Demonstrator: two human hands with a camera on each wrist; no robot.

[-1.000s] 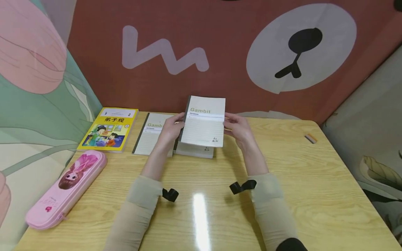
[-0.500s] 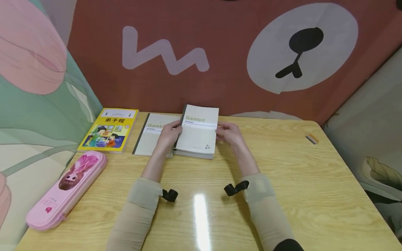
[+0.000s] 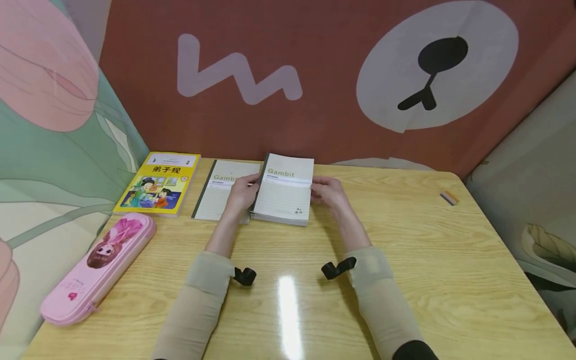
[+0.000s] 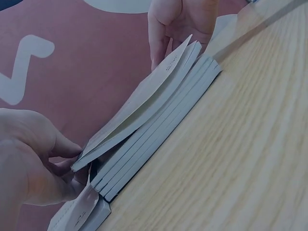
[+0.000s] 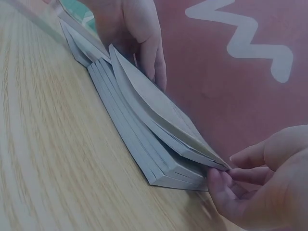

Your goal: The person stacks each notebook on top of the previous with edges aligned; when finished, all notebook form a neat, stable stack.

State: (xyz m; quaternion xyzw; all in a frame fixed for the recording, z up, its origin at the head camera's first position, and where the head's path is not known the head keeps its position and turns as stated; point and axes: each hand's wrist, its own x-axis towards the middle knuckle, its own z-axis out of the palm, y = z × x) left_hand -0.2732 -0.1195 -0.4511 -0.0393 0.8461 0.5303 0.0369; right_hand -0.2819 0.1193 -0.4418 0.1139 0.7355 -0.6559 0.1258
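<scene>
A white notebook marked "Gambit" lies over a stack of similar notebooks, tilted slightly, with a gap showing between them in both wrist views. My left hand pinches its dark spine side. On the opposite edge, my right hand holds it between thumb and fingers, as the right wrist view shows. Another Gambit notebook lies flat just left of the stack, partly covered by my left hand. In the head view, most of the stack is hidden under the top notebook.
Farther left lies a yellow picture book. A pink pencil case sits in front of it by the table's left edge. A small striped eraser-like block is at the far right. A brown patterned backdrop rises behind the wooden table.
Both hands have brought the top notebook down and slightly left, onto the stack. Over the last half second the hands have barely moved; the view has shifted slightly.
</scene>
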